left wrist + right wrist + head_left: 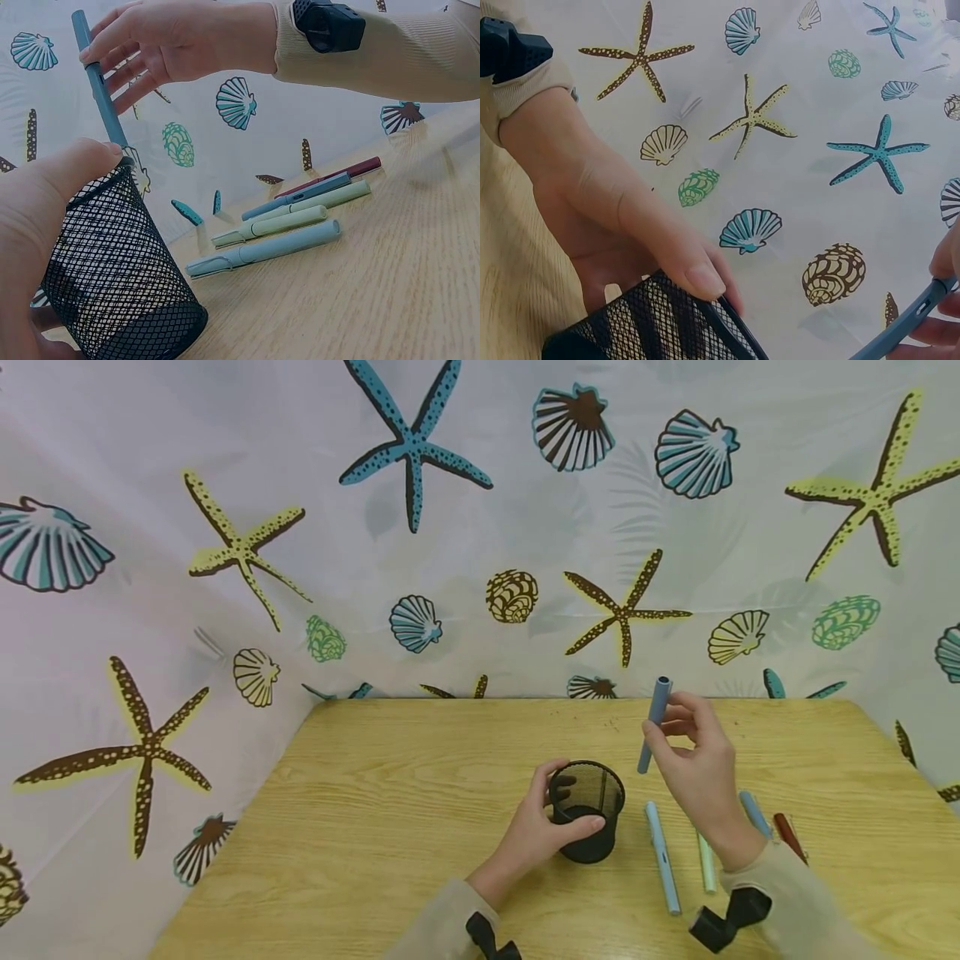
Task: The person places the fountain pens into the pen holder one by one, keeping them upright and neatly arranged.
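Note:
A black mesh pen holder (pixel 600 839) stands on the wooden table, and nothing shows inside it in the head view. My left hand (pixel 536 827) grips it from the left, thumb over the near rim and fingers round the far side. Between thumb and fingers my right hand (pixel 697 760) pinches a blue pen (pixel 656 718), held nearly upright above the table, right of the holder and higher than its rim. In the left wrist view the pen (pixel 101 90) appears above the rim; whether they touch cannot be told there. The right wrist view shows only part of the pen (pixel 907 322).
Right of the holder lie several pens: a light blue pen (pixel 663 860), pale green pens (pixel 289 223), another blue pen (pixel 753 812) and a dark red pen (pixel 790 837). My right forearm hangs over some of them. A shell-patterned cloth (pixel 465 552) rises behind the table (pixel 375 793).

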`<state>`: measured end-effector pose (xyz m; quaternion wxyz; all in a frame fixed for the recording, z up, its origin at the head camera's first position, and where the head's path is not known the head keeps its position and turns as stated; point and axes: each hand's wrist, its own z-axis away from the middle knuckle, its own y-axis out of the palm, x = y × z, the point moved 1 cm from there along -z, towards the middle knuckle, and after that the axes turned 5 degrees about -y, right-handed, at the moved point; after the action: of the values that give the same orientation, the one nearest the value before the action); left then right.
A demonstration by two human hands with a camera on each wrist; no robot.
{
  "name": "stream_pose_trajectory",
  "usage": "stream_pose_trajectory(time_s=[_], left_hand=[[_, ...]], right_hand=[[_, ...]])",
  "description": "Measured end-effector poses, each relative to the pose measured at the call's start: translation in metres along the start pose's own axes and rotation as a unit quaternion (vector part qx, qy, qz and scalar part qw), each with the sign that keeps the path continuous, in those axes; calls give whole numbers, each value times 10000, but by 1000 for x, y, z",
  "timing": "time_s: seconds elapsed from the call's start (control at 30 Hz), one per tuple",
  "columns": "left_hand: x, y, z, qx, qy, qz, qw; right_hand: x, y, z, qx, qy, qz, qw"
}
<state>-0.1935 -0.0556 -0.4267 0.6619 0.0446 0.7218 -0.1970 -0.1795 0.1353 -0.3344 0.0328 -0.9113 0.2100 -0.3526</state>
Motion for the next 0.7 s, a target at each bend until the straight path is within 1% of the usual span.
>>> stream_pose_trajectory(time_s=[0.07, 0.27, 0.3, 0.37, 0.57, 0.7], left_hand=[[3, 0, -2, -13, 28, -14, 10000], [28, 3, -16, -74, -12, -8, 10000], [30, 3, -17, -80, -5, -8, 10000], [32, 3, -18, -91, -6, 4, 10000], [30, 4, -17, -116, 77, 5, 9999], [30, 4, -16, -149, 34, -13, 9999]], right_hand=[[1, 3, 0, -10, 0, -69, 10000], [-1, 11, 2, 24, 64, -230, 9997], [-2, 12, 2, 19, 79, -257, 9996], [-2, 14, 3, -3, 136, -324, 9994], [-6, 21, 10, 5, 297, -559, 9980], [-10, 25, 18, 61, 358, -636, 9973]])
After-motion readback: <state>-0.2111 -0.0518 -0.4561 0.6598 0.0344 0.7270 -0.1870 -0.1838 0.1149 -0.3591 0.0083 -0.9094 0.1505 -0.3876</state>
